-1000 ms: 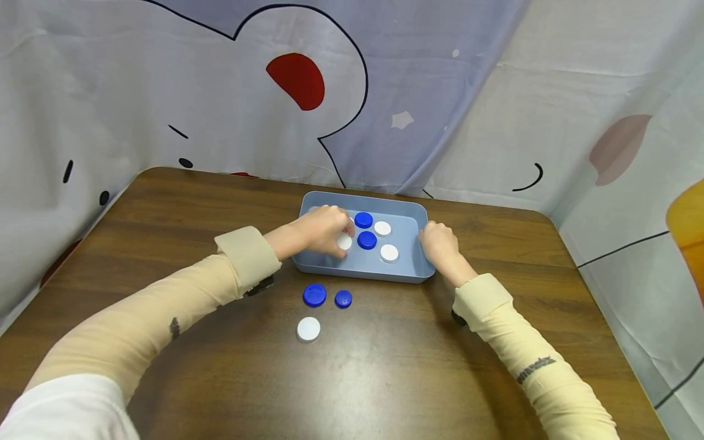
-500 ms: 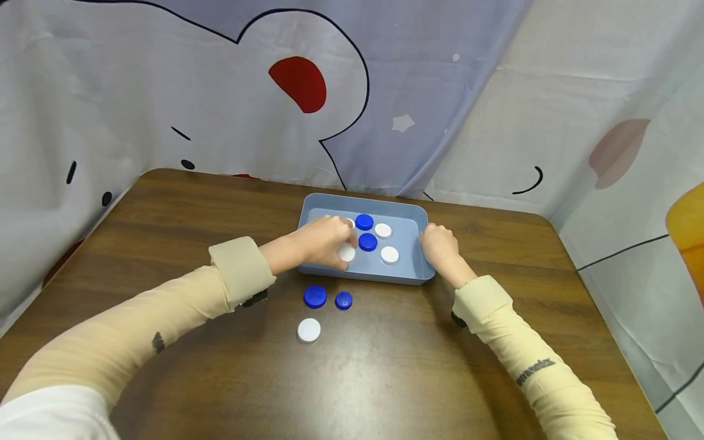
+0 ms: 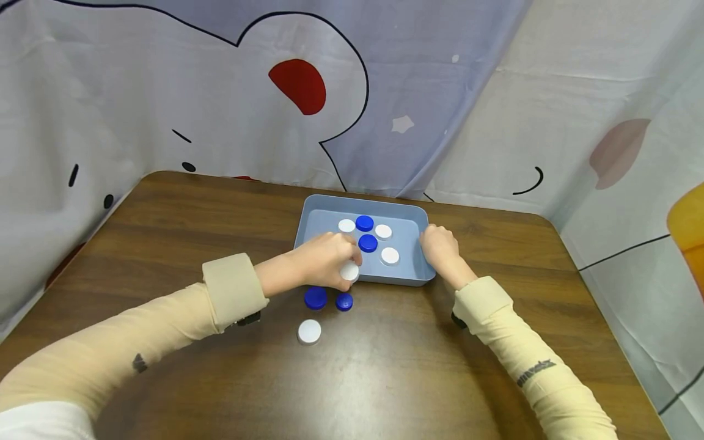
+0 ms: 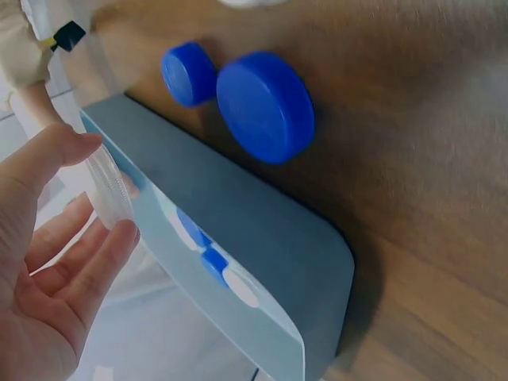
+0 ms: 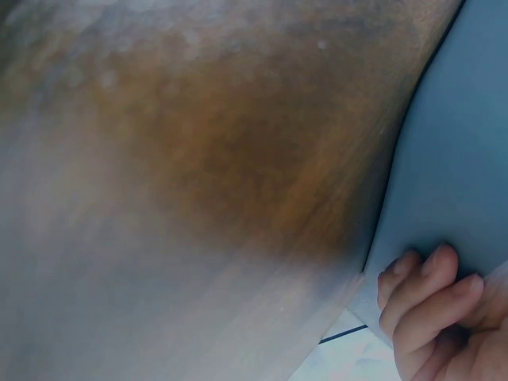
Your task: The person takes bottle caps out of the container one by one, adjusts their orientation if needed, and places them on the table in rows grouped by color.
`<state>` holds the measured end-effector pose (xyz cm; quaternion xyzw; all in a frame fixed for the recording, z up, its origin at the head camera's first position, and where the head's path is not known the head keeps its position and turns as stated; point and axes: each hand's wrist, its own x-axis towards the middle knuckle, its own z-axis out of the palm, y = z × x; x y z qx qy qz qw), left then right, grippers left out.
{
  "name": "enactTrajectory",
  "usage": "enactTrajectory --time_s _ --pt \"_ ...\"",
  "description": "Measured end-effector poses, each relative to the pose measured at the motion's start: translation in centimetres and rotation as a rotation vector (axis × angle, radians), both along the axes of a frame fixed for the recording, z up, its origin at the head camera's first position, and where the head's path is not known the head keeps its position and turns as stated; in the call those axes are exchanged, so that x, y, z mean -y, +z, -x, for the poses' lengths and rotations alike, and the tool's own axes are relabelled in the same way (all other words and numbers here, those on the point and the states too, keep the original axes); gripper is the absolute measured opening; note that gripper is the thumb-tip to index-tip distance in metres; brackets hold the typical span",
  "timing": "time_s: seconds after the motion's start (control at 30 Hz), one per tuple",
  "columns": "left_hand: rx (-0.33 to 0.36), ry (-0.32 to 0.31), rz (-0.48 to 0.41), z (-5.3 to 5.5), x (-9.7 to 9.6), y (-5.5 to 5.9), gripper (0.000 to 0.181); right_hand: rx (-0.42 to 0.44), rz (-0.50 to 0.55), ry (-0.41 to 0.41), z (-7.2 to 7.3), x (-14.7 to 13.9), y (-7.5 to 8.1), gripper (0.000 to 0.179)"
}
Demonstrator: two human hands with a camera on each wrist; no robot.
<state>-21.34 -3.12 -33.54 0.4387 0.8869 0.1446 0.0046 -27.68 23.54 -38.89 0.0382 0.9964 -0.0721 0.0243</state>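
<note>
My left hand (image 3: pixel 324 260) pinches a white bottle cap (image 3: pixel 349 271) between thumb and fingers, over the near edge of a blue-grey tray (image 3: pixel 393 280). In the left wrist view the cap (image 4: pixel 109 186) is held tilted on edge, beside the tray's wall (image 4: pixel 238 198). My right hand (image 3: pixel 440 245) grips the tray's right-hand rim; the right wrist view shows its curled fingers (image 5: pixel 429 290) against the outer wall, the thumb hidden. Inside the tray lie white caps (image 3: pixel 390 256) and blue caps (image 3: pixel 367 243).
On the brown wooden table (image 3: pixel 385 366), in front of the tray, lie a large blue cap (image 3: pixel 315 298), a smaller blue cap (image 3: pixel 344 302) and a white cap (image 3: pixel 309 332). A printed curtain (image 3: pixel 220 91) hangs behind the table and along its right side.
My left hand has carried the white cap from inside the tray toward me, to its near edge, uncovering another white cap behind. The right hand stays at the rim.
</note>
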Motion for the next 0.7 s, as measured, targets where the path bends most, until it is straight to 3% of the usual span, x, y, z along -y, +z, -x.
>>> enactTrajectory --time_s 0.7 --pt "0.002 -0.087 0.042 -4.0 -0.4 -1.7 0.026 -0.012 0.009 0.003 -0.1 -0.1 -0.2 0.036"
